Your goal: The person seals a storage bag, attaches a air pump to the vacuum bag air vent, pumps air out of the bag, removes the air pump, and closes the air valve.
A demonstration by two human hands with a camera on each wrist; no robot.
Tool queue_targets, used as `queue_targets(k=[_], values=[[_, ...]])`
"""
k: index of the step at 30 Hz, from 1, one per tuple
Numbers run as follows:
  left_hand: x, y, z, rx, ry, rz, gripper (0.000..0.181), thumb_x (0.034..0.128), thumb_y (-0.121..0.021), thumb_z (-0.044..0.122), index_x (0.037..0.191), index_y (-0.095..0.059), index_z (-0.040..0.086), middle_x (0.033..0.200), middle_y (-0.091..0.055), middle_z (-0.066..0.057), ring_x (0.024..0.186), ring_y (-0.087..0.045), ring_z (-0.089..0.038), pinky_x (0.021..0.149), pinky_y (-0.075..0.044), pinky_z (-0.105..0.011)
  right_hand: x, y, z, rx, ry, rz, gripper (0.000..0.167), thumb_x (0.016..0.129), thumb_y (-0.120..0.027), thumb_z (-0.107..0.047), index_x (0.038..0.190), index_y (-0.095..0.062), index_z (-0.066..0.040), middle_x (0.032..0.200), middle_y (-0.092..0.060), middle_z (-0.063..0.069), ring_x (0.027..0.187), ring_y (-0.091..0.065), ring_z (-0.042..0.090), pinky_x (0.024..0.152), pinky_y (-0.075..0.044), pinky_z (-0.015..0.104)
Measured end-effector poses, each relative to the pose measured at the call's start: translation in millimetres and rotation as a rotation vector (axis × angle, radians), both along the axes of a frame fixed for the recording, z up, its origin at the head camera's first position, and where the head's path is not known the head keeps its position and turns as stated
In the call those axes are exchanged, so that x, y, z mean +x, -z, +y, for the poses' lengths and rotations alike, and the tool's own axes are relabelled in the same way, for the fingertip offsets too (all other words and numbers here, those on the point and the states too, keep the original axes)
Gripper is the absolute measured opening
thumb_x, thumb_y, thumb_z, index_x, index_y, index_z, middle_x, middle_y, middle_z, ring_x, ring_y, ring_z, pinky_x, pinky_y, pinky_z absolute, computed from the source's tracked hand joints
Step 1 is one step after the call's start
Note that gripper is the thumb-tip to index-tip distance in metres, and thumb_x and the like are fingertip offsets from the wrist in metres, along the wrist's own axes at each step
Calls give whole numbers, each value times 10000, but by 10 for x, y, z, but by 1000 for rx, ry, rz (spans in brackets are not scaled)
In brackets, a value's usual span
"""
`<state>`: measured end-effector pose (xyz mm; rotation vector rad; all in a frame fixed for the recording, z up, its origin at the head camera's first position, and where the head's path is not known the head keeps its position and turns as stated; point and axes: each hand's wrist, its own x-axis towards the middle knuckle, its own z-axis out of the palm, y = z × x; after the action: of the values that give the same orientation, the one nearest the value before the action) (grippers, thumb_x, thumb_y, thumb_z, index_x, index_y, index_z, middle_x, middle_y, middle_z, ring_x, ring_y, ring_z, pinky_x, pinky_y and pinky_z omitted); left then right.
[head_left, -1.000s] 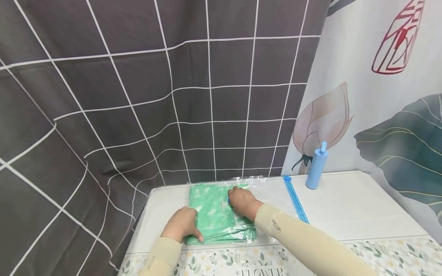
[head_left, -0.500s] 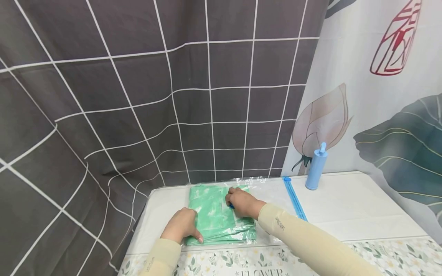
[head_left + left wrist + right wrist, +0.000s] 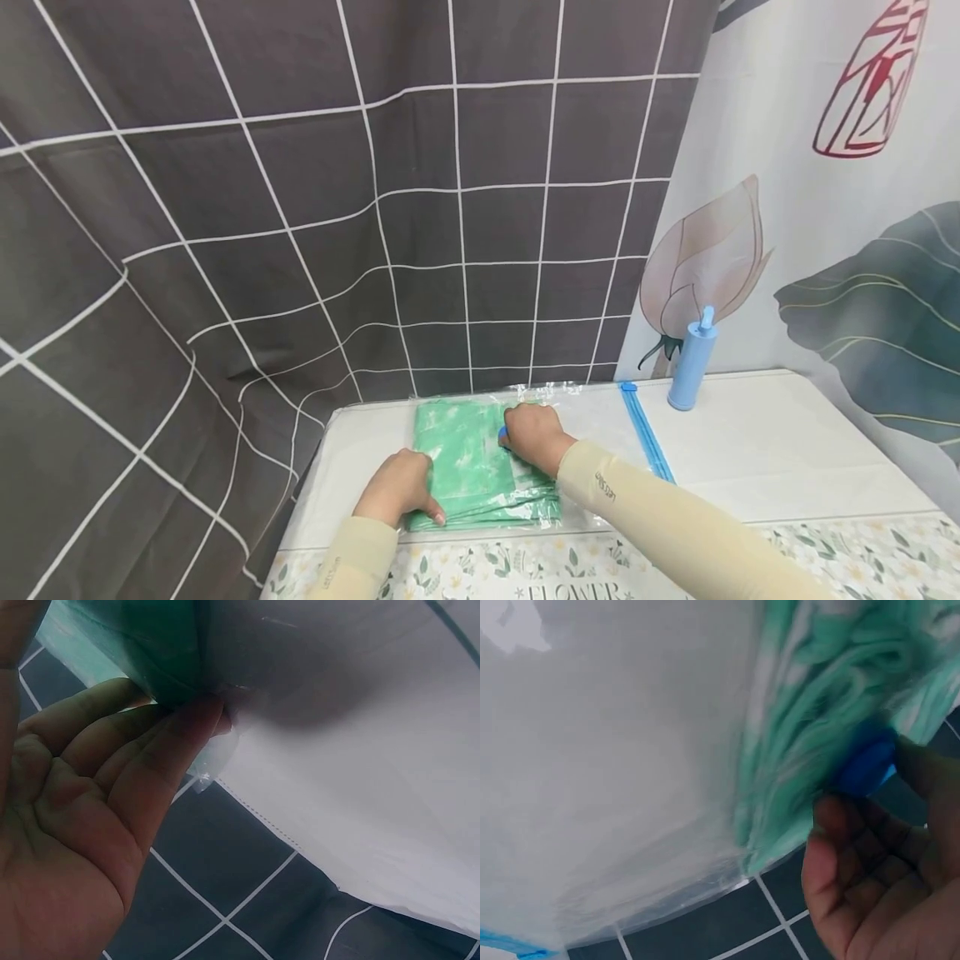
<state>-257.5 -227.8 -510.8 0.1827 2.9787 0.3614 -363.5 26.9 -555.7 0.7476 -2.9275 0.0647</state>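
A clear plastic storage bag (image 3: pixel 588 421) lies flat with folded green-and-white fabric (image 3: pixel 461 450) inside its left part. My left hand (image 3: pixel 400 487) rests at the bag's left edge, thumb toward the front corner; in the left wrist view its fingers (image 3: pixel 161 761) are fairly straight and touch the green bundle. My right hand (image 3: pixel 534 435) is over the fabric's right half and pinches a round blue valve cap (image 3: pixel 866 761) on the bag. Part of the cap is hidden by the fingers. A blue zip strip with slider (image 3: pixel 647 433) runs along the bag's right end.
A light blue hand pump (image 3: pixel 692 367) stands upright at the back, right of the bag. The white table cover (image 3: pixel 787 450) has a floral printed front border (image 3: pixel 862 542). A dark grid-patterned curtain (image 3: pixel 420 225) hangs behind and to the left.
My right hand has turned at the wrist while staying at the blue cap, its knuckles rolling over. The left hand and the bag hold their place; the view shifts slightly.
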Motion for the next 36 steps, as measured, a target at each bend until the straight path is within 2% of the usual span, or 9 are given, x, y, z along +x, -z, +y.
queue_targets(k=[2, 5, 10, 14, 17, 21, 28, 31, 36], values=[[-7, -8, -2, -2, -2, 1, 718, 493, -1089, 423, 1014, -816, 12, 727, -700, -19, 667, -625, -150, 800, -708, -436, 116, -241, -62, 11, 6, -66, 289, 1026, -853, -365, 1093, -777, -94, 1002, -805, 100, 899, -817, 295, 750, -731, 534], [-8, -20, -7, -4, -11, -1, 717, 492, -1089, 424, 1014, -817, 15, 729, -700, -17, 672, -628, -151, 808, -709, -438, 1, -46, -55, -14, -56, -66, 265, 987, -865, -200, 1222, -774, -117, 1097, -778, 108, 938, -794, 283, 710, -719, 522], [-13, -10, -15, 1, -8, 0, 733, 492, -1087, 431, 1032, -819, 14, 737, -709, -15, 682, -627, -148, 846, -711, -456, -159, 204, -48, -171, -88, -212, 275, 922, -832, 11, 1093, -805, -203, 1079, -697, 28, 920, -664, 221, 720, -658, 410], [-23, 1, -15, 7, -4, 1, 721, 490, -1084, 437, 1011, -819, 15, 712, -697, -5, 667, -618, -143, 837, -709, -445, -249, 268, -45, -286, -98, -216, 268, 855, -829, -42, 1012, -812, -258, 1070, -708, -36, 962, -659, 208, 782, -650, 432], [-18, 11, -20, 4, -3, 3, 708, 490, -1084, 437, 997, -816, 21, 702, -687, -1, 659, -612, -141, 816, -706, -431, -292, 288, -66, -236, -71, -120, 233, 878, -869, -224, 1100, -802, -242, 1086, -738, -11, 987, -709, 259, 765, -661, 530], [-18, 26, -21, 7, 5, 8, 703, 492, -1086, 438, 991, -814, 24, 698, -684, 0, 651, -610, -140, 797, -701, -419, -162, 80, -98, -83, 32, -119, 435, 969, -876, -416, 1274, -768, -124, 1182, -769, 106, 1019, -765, 322, 782, -693, 593], [-9, 27, -17, 10, 0, 6, 704, 488, -1085, 448, 985, -813, 30, 688, -675, 10, 644, -601, -139, 786, -692, -402, 78, -81, -99, 133, 97, -74, 724, 991, -752, -713, 1343, -734, -81, 1222, -791, 142, 871, -799, 275, 698, -727, 476], [-1, 18, -16, 16, -2, 4, 699, 491, -1088, 440, 983, -811, 28, 680, -669, 11, 637, -599, -143, 770, -685, -392, 286, -389, -139, 142, 101, -132, 677, 1025, -759, -599, 1419, -713, -51, 1375, -776, 185, 960, -832, 308, 753, -742, 470], [17, 5, -14, 19, -6, 1, 722, 497, -1088, 435, 1018, -816, 16, 712, -694, -5, 662, -606, -150, 813, -694, -424, 394, -455, -153, 57, 70, -173, 584, 991, -878, -297, 1483, -674, -56, 1502, -704, 264, 1128, -813, 417, 816, -744, 519]])
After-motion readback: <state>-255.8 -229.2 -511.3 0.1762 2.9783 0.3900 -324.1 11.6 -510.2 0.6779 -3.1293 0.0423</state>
